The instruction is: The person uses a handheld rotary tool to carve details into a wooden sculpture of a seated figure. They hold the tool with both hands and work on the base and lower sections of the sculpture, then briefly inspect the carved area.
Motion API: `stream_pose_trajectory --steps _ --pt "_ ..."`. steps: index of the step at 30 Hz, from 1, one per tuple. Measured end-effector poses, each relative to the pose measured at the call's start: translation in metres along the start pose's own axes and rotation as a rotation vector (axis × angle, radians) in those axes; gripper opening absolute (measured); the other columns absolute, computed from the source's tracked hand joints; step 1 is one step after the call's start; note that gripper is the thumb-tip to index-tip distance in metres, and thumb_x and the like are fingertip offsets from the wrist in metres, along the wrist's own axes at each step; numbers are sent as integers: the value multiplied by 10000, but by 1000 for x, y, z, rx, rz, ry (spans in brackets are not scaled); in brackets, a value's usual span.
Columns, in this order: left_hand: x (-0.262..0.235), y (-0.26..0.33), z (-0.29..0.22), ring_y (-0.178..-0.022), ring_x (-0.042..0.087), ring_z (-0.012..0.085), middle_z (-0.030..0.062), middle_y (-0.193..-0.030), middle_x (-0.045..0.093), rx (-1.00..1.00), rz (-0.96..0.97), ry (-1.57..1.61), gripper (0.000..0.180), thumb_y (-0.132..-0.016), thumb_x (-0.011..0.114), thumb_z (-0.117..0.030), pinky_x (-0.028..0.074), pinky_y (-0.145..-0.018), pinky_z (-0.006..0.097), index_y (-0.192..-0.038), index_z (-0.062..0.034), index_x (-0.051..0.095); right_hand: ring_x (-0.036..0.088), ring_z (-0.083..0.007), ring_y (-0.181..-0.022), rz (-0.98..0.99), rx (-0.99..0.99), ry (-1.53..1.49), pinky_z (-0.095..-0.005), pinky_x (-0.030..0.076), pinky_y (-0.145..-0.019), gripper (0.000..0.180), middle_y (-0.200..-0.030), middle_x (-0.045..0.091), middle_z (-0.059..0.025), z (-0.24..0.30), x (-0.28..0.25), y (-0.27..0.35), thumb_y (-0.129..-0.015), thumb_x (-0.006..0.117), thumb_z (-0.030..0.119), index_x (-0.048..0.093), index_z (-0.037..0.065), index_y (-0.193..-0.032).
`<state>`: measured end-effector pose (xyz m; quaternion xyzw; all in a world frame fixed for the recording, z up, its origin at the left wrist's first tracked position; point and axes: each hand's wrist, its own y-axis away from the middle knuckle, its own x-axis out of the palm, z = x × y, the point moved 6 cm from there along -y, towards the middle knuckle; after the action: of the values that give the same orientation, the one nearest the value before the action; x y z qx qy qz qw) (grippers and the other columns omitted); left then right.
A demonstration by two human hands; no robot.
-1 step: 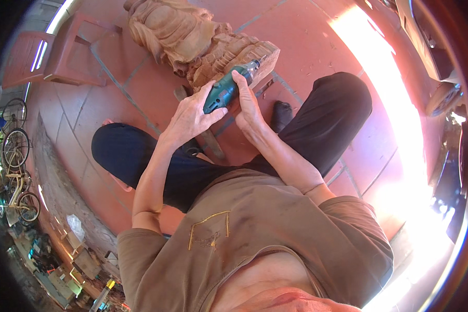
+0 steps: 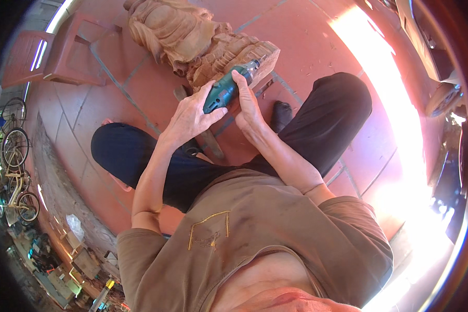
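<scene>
Landmark for these notes: the wooden carving (image 2: 184, 39), which lies on the tiled floor (image 2: 307, 36) with its flat base toward the right. We see a robed figure above a rough, rocky-looking lower part.

The green power tool (image 2: 223, 96) is over the carving's near edge, close to the base, its nose angled up and right across the wood. Whether the tip touches, we can't tell; nor can we say if the motor is running.

Both hands are close together on the one tool. The left hand (image 2: 190, 115) is wrapped around its rear, thumb along the near side. The right hand (image 2: 248, 109) clasps it farther forward, thumb laid over the body (its fingers are mostly hidden from us). We take this double hold as a way of steadying the tool, the front hand guiding and the rear one bearing weight.

Bent legs (image 2: 330, 122) spread on the near side of the carving, probably to leave elbow room. Near its lower edge lies a wooden stick (image 2: 211, 144), perhaps within easy reach on purpose. A plastic seat (image 2: 67, 60) stands left of the carving, out of the arms' way; bicycles (image 2: 16, 148) are farther left.
</scene>
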<state>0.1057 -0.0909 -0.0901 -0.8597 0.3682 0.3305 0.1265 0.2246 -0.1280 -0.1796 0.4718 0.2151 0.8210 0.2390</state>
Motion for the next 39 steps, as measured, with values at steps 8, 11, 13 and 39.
stream_pose_trajectory --steps 8,11,13,39 --pt "-3 -3 -2 -927 676 403 262 -1023 664 42 -30 -7 616 -866 723 -252 516 -783 424 -1363 -23 441 669 -160 -796 -2 -6 19 -327 563 -755 327 -910 689 -44 2 1 -5 -876 727 382 624 95 -997" --pt "-4 -4 0 -941 669 418 269 -1027 661 32 -28 6 613 -866 721 -261 514 -786 434 -1358 -22 443 670 -161 -803 -14 -4 15 -327 562 -758 331 -916 691 -47 3 3 -5 -877 727 385 626 94 -999" --pt "-3 -4 1 -942 669 417 271 -1028 661 25 -33 9 611 -865 722 -260 515 -784 432 -1355 -22 446 671 -163 -810 -21 3 29 -330 563 -763 336 -920 692 -48 1 1 -7 -878 727 387 629 91 -1004" --pt "-4 -5 4 -896 669 398 265 -992 654 -44 -61 0 611 -871 707 -316 508 -783 416 -1329 12 470 642 -148 -709 29 -58 78 -321 541 -658 422 -833 663 -27 2 8 -15 -864 698 503 640 91 -936"
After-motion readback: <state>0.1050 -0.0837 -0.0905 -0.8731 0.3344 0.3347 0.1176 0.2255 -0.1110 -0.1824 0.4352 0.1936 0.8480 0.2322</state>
